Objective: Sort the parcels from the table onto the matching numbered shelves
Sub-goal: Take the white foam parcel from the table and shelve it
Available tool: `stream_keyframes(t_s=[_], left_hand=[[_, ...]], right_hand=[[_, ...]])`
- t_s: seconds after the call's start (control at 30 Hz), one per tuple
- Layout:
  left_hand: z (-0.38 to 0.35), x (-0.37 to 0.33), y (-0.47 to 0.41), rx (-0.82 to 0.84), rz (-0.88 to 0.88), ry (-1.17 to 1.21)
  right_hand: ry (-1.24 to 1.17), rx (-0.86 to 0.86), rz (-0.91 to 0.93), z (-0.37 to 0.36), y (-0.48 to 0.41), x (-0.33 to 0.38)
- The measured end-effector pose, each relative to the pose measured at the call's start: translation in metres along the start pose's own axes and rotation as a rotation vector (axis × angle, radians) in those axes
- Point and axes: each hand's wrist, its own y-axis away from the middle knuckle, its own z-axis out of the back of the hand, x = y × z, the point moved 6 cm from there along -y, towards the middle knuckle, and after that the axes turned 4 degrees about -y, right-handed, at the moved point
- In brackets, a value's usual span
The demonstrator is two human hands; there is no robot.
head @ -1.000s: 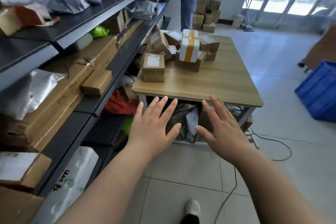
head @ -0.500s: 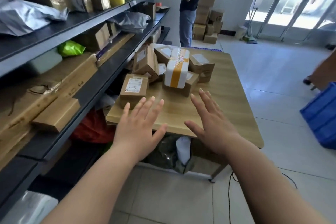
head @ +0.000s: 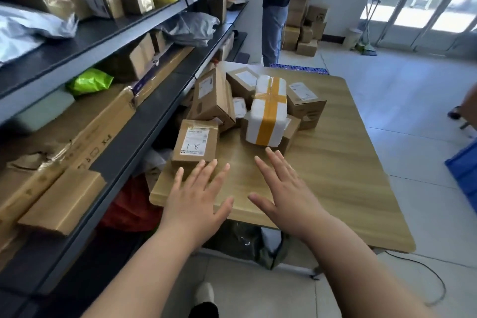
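Both hands are reaching over the near part of the table point(head: 335, 183). Both are lying flat with the fingers straight and spread, and they are holding nothing. The left hand point(head: 198, 196) is hovering at the near side of the brown parcel marked "1-8" point(head: 196, 141). Its fingertips are overlapping the parcel's near edge, but I cannot tell if they are touching it.

This parcel is sitting at the left edge of the table, beside the shelves point(head: 144, 111). It is lying straight ahead of the left hand, and its longer side seems to be running from near to far. The right hand point(head: 286, 193) is pointing more toward the white foam parcel with yellow tape point(head: 268, 111), farther on the pile. In my judgement, the left hand is the nearer one for taking the "1-8" parcel.
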Motion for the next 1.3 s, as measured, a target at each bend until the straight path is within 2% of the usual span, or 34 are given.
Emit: stream_keyframes(t_s=[0.3,0.57,0.77,0.93,1.13,1.3], left_hand=[[0.009,0.022,-0.109,-0.028,-0.192,0.032],[-0.009,0.022,-0.138,0.003,-0.327,0.027],[-0.007,0.034,-0.160,-0.006,-0.313,0.034],[-0.009,0.043,-0.173,0.029,-0.266,0.011],[-0.013,0.051,-0.189,0.072,-0.177,0.018],[-0.010,0.051,-0.209,0.089,-0.122,0.001]], right_hand=[[-0.042,-0.141,-0.242,0.023,-0.063,-0.021],[-0.097,-0.129,-0.378,0.008,-0.085,-0.025],[-0.126,-0.191,-0.393,0.022,-0.115,-0.024],[-0.116,-0.222,-0.491,0.028,-0.163,-0.037],[-0.106,-0.127,-0.653,0.020,-0.230,-0.076],[-0.035,-0.032,-0.690,0.004,-0.256,-0.098]])
